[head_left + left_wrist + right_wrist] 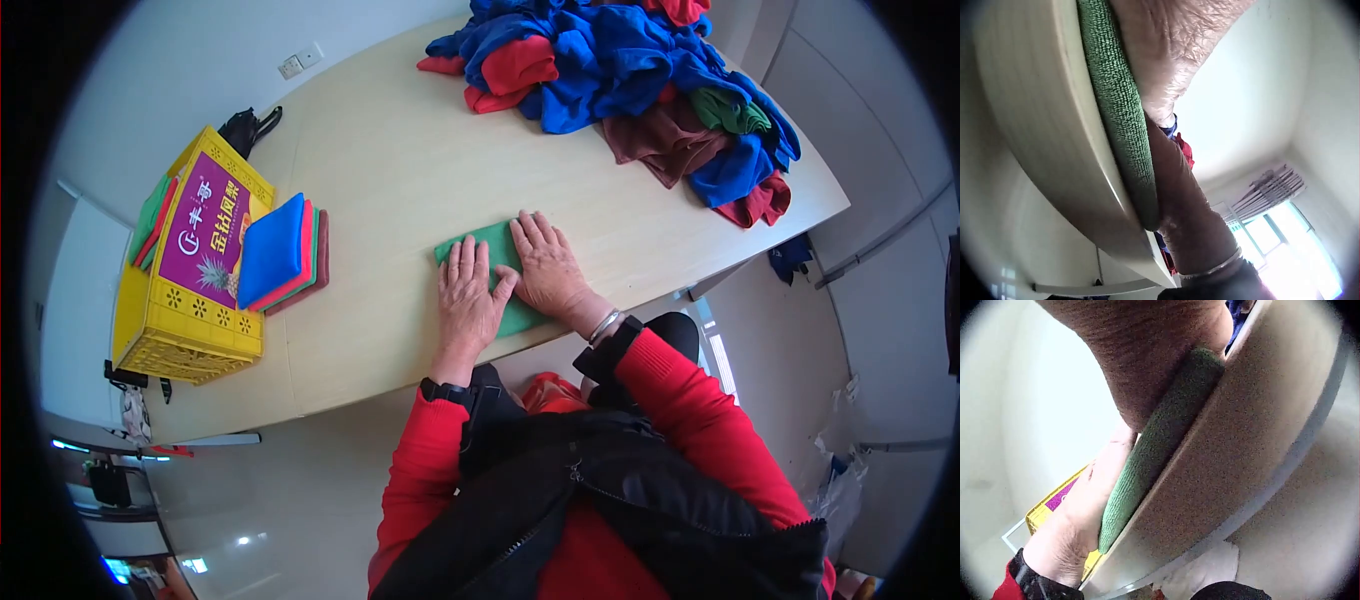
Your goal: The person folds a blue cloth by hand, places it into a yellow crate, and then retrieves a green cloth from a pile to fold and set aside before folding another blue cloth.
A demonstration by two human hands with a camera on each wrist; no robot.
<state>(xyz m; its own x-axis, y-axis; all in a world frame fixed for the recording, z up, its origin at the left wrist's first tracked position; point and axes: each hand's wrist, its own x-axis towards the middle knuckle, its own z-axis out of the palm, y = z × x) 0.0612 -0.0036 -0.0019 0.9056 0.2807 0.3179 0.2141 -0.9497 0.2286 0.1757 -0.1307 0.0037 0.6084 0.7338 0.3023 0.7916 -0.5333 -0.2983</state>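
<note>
A green cloth [517, 318], folded flat, lies at the table's near edge in the head view. The left hand [468, 298] rests on its left part with fingers straight, and the right hand [548, 268] lies across its upper right part, fingers extended. The thumbs meet near the middle of the cloth. From the left wrist view, the green cloth [1116, 106] shows as a thick folded edge on the tabletop under the left hand [1169, 50]. In the right wrist view the cloth [1154, 450] is beneath the right hand [1147, 356].
A heap of blue, red, brown and green cloths [600, 70] covers the table's far right. At the left stands a yellow crate [205, 335], with a stack of folded cloths [272, 252] beside it. A black item [240, 130] lies behind the crate.
</note>
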